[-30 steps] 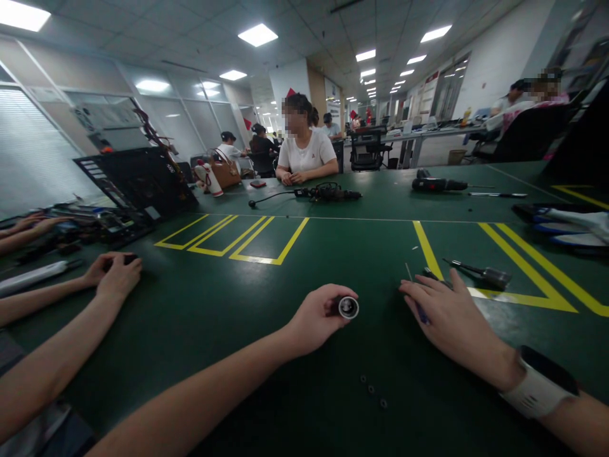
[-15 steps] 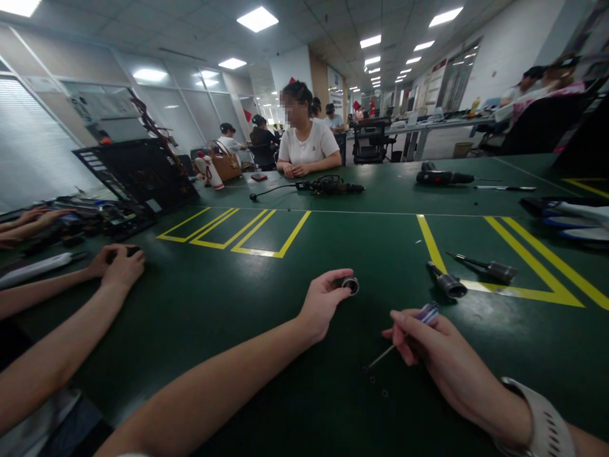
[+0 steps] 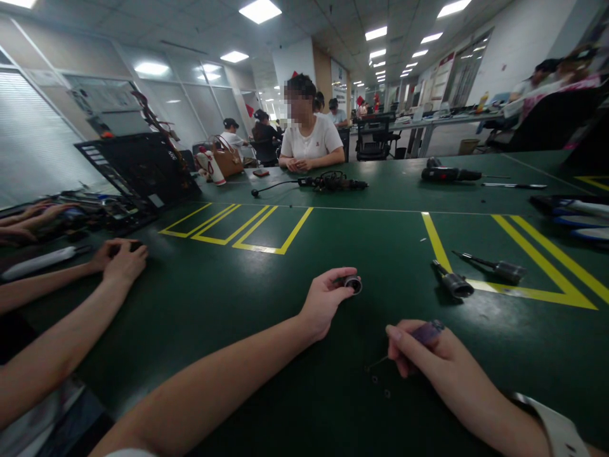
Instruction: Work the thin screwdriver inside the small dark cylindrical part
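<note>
My left hand (image 3: 326, 301) is closed on a short hollow metal cylinder (image 3: 353, 285), its open end turned towards me. Lower and to the right, my right hand (image 3: 423, 355) grips a thin screwdriver (image 3: 431, 331) by its purplish handle. The slim shaft slants down to the left, its tip close to small dark rings (image 3: 375, 379) on the tabletop. Whether the tip touches one of them I cannot tell. Beyond my right hand lie two dark cylindrical metal parts with shafts, one nearer (image 3: 457, 284) and one farther (image 3: 508, 271).
Yellow tape outlines (image 3: 259, 249) mark the green table (image 3: 228, 285). At the far right lies a cordless drill (image 3: 450, 172); a cabled dark device (image 3: 333, 182) lies at the back middle. A co-worker's hands (image 3: 124, 257) are at the left; another person (image 3: 311, 139) sits opposite.
My right hand has moved slightly down with the screwdriver, whose shaft now shows less beyond the fingers. My left hand keeps its hold on the metal cylinder. The view has shifted a little.
</note>
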The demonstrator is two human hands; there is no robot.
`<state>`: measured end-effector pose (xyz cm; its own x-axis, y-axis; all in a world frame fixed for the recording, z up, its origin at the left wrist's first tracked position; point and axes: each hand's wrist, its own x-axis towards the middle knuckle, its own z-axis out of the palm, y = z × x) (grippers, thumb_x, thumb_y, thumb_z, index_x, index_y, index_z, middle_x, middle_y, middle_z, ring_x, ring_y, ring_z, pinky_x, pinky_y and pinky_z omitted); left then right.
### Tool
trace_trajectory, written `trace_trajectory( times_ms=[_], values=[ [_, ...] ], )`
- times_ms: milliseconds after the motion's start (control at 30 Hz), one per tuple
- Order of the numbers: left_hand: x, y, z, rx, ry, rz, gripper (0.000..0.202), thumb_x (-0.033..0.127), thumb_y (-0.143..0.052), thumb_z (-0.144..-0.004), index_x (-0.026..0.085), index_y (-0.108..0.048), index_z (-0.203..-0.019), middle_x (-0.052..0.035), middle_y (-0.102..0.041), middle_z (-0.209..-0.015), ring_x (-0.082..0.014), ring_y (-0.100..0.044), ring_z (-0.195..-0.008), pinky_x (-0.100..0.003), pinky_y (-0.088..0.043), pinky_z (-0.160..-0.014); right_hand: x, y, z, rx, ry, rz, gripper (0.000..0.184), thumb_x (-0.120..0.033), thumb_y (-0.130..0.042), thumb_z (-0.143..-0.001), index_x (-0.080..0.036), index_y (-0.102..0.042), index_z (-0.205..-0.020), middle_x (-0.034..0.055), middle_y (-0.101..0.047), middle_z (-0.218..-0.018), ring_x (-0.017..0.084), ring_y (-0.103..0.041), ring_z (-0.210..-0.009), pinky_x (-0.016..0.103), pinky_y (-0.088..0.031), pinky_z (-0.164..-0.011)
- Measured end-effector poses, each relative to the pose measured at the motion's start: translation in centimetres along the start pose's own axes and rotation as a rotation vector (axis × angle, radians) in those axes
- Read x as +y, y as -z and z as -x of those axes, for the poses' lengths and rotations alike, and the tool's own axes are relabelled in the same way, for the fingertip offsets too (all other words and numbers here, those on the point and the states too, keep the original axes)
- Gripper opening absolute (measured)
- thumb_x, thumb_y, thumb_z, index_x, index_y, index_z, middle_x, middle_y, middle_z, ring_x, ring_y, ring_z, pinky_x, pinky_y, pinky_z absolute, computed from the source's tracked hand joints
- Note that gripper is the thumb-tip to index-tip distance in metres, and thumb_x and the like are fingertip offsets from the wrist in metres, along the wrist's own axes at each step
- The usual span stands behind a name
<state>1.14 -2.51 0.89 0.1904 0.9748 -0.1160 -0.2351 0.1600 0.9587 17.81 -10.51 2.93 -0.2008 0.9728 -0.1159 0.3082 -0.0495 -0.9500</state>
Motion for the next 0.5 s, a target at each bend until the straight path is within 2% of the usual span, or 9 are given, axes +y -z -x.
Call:
trace_trajectory(
  times_ms=[67,133,233,333,500],
  values=[
    [-0.1,0.1,0.0,-0.003,0.001,-0.002,0.035,0.001,-0.062,-0.067,0.015,-0.068,-0.098,-0.0064,-0.07,-0.098,-0.0186,-0.063,-0.096,-0.038,-0.044,-0.095,0.2,0.0,0.3,0.003,0.107,0.084,0.041,-0.05,-0.045,-0.085,-0.021,-0.058,-0.059,-0.0007,-0.055,-0.054,0.017,-0.056,-0.054,0.029,-0.045,-0.054],
    [-0.2,0.1,-0.1,-0.006,0.002,-0.01,0.036,0.002,-0.064,-0.066,0.015,-0.067,-0.1,-0.007,-0.07,-0.099,-0.0192,-0.062,-0.097,-0.039,-0.044,-0.095,0.4,-0.1,0.8,0.008,0.285,0.148,0.036,-0.04,-0.044,-0.089,-0.022,-0.056,-0.06,-0.0005,-0.058,-0.059,0.017,-0.059,-0.061,0.033,-0.049,-0.069],
    [-0.3,0.2,-0.1,-0.01,-0.002,-0.018,0.038,0.004,-0.066,-0.066,0.016,-0.067,-0.102,-0.0076,-0.069,-0.101,-0.0199,-0.062,-0.098,-0.039,-0.044,-0.095,0.6,-0.1,1.3,0.004,0.5,0.186,0.029,-0.028,-0.043,-0.091,-0.023,-0.054,-0.065,-0.0026,-0.058,-0.061,0.015,-0.06,-0.063,0.039,-0.044,-0.091],
    [-0.4,0.3,0.0,-0.029,-0.024,-0.032,0.037,0.005,-0.066,-0.067,0.016,-0.066,-0.103,-0.0076,-0.069,-0.101,-0.0197,-0.062,-0.098,-0.038,-0.044,-0.093,0.6,0.1,1.5,0.039,0.572,0.217,0.025,-0.023,-0.041,-0.092,-0.023,-0.055,-0.071,-0.0022,-0.061,-0.065,0.015,-0.062,-0.065,0.04,-0.045,-0.092],
    [-0.2,0.1,0.4,-0.062,-0.054,-0.076,0.037,0.004,-0.064,-0.067,0.015,-0.066,-0.102,-0.0071,-0.069,-0.099,-0.0191,-0.063,-0.094,-0.036,-0.046,-0.09,1.2,0.3,1.3,0.246,0.657,0.33,0.015,-0.02,-0.05,-0.088,-0.027,-0.06,-0.097,0.0027,-0.068,-0.092,0.022,-0.063,-0.096,0.038,-0.048,-0.09]
  ],
)
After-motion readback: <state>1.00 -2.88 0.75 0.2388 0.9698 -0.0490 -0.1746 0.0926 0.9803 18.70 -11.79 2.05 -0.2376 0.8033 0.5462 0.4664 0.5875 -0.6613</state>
